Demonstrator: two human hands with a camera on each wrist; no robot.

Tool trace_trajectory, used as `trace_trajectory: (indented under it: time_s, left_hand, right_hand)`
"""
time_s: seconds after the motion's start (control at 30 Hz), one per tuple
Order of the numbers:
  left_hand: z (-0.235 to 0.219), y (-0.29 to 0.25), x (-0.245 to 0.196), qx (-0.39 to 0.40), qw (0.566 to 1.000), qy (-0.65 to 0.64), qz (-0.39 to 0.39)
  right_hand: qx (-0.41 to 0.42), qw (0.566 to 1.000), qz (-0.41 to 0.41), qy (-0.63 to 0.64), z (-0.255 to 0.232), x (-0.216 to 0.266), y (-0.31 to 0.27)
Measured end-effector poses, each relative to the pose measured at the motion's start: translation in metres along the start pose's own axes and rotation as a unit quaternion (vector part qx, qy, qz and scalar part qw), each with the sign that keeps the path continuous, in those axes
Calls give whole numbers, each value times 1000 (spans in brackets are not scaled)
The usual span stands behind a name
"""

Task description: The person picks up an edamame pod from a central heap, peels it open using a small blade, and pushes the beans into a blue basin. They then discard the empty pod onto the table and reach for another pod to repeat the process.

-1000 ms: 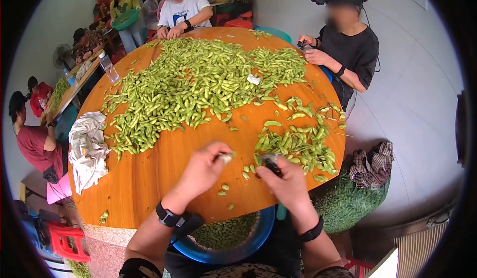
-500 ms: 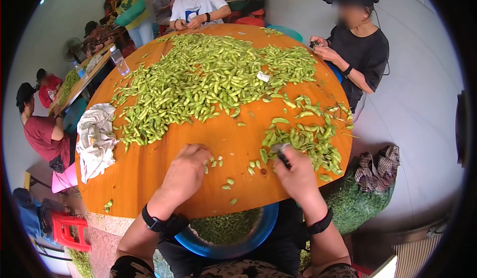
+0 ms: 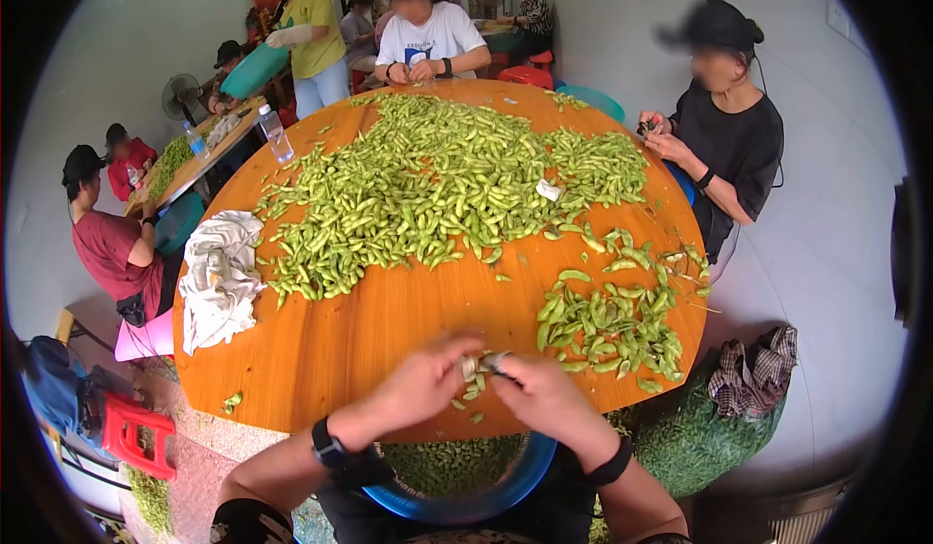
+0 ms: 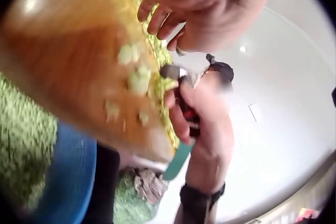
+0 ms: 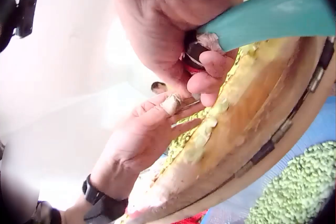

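Observation:
My left hand (image 3: 423,384) is raised over the near edge of the table, its thumb (image 5: 170,104) covered by a whitish wrap. Its fingers extend loosely, with nothing visible in their grasp. Close against it, my right hand (image 3: 549,393) grips a small tool (image 4: 190,116) with a black and red handle and a metal end. A teal piece (image 5: 273,16) extends from beside that grip. Several loose green beans (image 4: 139,79) lie on the wood below the hands. Green soybean pods lie in a smaller heap (image 3: 622,325) to the right.
A large pod pile (image 3: 437,175) covers the middle of the round table (image 3: 321,350). A blue basin (image 3: 539,476) of beans sits below its near edge. White cloth (image 3: 222,277) and a bottle (image 3: 275,136) are at left. Other people sit around; a filled green bag (image 3: 709,447) stands right.
The left hand moved down to the table beside some beans, then back right toward the tool. The right hand shifted toward the pods, then left, so both hands now meet. The head view has shifted.

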State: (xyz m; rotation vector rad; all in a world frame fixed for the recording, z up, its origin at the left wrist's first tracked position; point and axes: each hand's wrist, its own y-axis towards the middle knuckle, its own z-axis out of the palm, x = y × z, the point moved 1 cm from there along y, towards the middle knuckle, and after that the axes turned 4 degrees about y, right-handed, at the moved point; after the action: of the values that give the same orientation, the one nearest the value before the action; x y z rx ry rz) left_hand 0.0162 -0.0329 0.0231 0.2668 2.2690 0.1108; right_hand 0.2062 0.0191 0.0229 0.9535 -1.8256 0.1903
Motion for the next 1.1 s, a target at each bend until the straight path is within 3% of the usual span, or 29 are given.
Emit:
trace_trajectory:
  time_s: [0.03,0.1,0.17,0.3,0.47,0.53,0.57,0.6,0.63,0.67,0.7,0.77,0.87,1.1]
  left_hand:
    - [-12,18,5,-63,996,49,50]
    - [-34,57,16,-120,976,180,1]
    - [-40,93,49,-157,950,268,39]
    - [-37,124,65,-94,951,291,-36]
    - [-36,119,63,-128,926,355,22]
    - [-32,99,43,-130,961,241,-35]
    - [-25,87,39,-133,978,156,-30]
    - [-18,76,29,-126,980,154,-28]
    - [-12,66,16,-84,994,-27,-65]
    - [-6,59,10,-39,972,-206,-102]
    - [-3,55,11,-33,972,-208,-102]
    - [1,48,13,8,940,-327,-94]
    - [6,46,24,32,940,-324,-100]
    - [7,44,34,48,926,-367,-74]
  right_hand:
    - [-8,993,86,79,-9,-1,-3]
    - [-39,990,112,71,-20,-14,-7]
    - [-76,986,133,69,-25,-25,-11]
    - [-71,977,165,115,-25,-25,-19]
    - [-57,961,212,167,-28,-22,-16]
    - [-75,951,236,187,-26,-16,-6]
    - [-75,940,247,221,-25,-13,1]
    - [-75,929,258,255,-22,-10,5]
    - [-76,930,237,271,-17,-14,10]
    - [-81,929,240,272,-13,-17,14]
    - [-73,918,243,306,-9,-19,18]
    - [-71,896,246,363,-5,-14,23]
    - [-86,872,257,408,-2,-9,23]
    - [-93,870,259,409,6,-9,20]
